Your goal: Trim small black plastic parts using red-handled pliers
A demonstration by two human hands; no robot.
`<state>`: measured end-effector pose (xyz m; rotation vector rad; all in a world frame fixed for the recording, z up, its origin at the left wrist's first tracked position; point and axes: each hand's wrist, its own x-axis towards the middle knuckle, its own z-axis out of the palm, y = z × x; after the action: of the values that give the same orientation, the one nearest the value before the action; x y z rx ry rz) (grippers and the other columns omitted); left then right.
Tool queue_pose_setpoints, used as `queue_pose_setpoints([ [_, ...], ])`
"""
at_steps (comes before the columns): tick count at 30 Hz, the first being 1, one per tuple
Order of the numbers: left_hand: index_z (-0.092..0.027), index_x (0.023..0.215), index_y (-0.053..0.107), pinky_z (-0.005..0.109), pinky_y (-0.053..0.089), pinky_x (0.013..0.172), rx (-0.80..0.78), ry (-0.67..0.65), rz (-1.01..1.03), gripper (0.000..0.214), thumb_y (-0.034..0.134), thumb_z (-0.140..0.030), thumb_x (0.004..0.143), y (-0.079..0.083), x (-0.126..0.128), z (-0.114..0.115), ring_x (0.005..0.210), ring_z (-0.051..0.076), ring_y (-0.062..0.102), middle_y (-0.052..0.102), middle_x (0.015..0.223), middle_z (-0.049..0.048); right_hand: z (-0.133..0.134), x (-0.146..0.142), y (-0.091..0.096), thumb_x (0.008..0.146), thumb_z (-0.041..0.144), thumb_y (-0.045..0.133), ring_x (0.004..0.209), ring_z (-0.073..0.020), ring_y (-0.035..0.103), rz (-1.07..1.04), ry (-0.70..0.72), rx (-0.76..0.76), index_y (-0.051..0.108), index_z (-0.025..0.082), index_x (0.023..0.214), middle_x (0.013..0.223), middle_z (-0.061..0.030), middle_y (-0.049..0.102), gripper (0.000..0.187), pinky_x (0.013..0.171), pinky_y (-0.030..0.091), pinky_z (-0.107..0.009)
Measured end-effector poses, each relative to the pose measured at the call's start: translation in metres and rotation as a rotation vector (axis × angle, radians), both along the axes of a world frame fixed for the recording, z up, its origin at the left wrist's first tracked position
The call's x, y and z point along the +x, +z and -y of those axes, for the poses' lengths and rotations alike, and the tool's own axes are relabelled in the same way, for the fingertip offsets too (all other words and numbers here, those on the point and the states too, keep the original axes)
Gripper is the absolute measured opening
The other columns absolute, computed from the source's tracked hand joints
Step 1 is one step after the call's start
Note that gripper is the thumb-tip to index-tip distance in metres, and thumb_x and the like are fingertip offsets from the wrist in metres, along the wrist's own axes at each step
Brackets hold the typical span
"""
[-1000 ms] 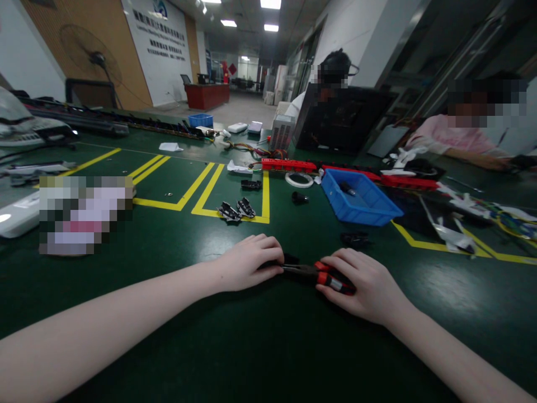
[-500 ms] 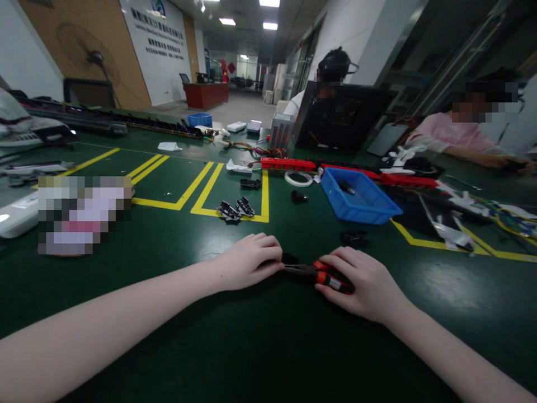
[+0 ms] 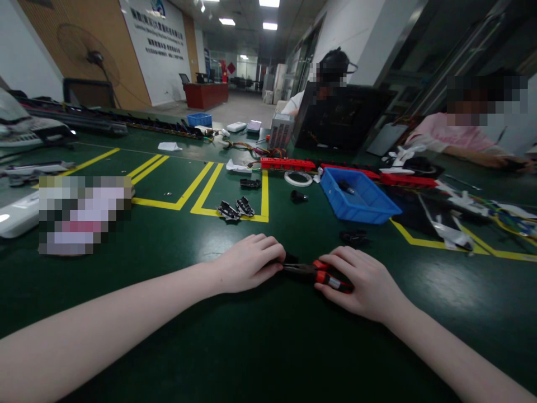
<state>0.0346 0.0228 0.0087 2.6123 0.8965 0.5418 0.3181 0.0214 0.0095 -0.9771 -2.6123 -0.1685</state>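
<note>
My right hand (image 3: 361, 280) is closed round the red and black handles of a pair of needle-nose pliers (image 3: 331, 279), whose jaws point left. At the tip of the jaws my left hand (image 3: 255, 262) pinches a small black part (image 3: 290, 258). Most of that part is hidden by my fingers and the pliers, so its kind does not show. Beyond my right hand lies a black plastic piece (image 3: 354, 238). Farther off on the green table (image 3: 235, 347) are two black-and-silver pieces (image 3: 235, 208) and a short black cylinder (image 3: 299, 196).
A blue bin (image 3: 364, 210) with a dark item in it stands ahead to the right. Red strips (image 3: 288, 163) and a white ring (image 3: 298, 178) lie behind. White parts and wires (image 3: 514, 218) spread at the right. Two people sit across the table.
My left hand has shifted very slightly to the right. The pliers and my right hand stay almost where they were.
</note>
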Motion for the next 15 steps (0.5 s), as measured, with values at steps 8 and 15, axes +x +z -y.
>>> queue_pose_setpoints([
  [8, -0.018, 0.103, 0.055, 0.036, 0.054, 0.085, 0.042, -0.014, 0.001, 0.007, 0.051, -0.017, 0.097, 0.0011, -0.001, 0.003, 0.104, 0.022, 0.062, 0.058, 0.126, 0.0078, 0.0005, -0.0009, 0.0009, 0.084, 0.044, 0.062, 0.075, -0.0205, 0.062, 0.002, -0.003, 0.013, 0.066, 0.015, 0.099, 0.089, -0.0102, 0.065, 0.033, 0.066, 0.05, -0.033],
  [15, -0.018, 0.098, 0.054, 0.034, 0.053, 0.089, 0.025, -0.008, 0.067, 0.009, 0.059, -0.017, 0.092, -0.0014, -0.0006, 0.0021, 0.108, 0.021, 0.062, 0.061, 0.122, 0.0069, 0.0014, -0.0008, 0.0007, 0.084, 0.044, 0.062, 0.076, -0.0206, 0.062, 0.002, -0.01, 0.009, 0.066, 0.015, 0.099, 0.09, -0.0104, 0.065, 0.033, 0.066, 0.05, -0.033],
])
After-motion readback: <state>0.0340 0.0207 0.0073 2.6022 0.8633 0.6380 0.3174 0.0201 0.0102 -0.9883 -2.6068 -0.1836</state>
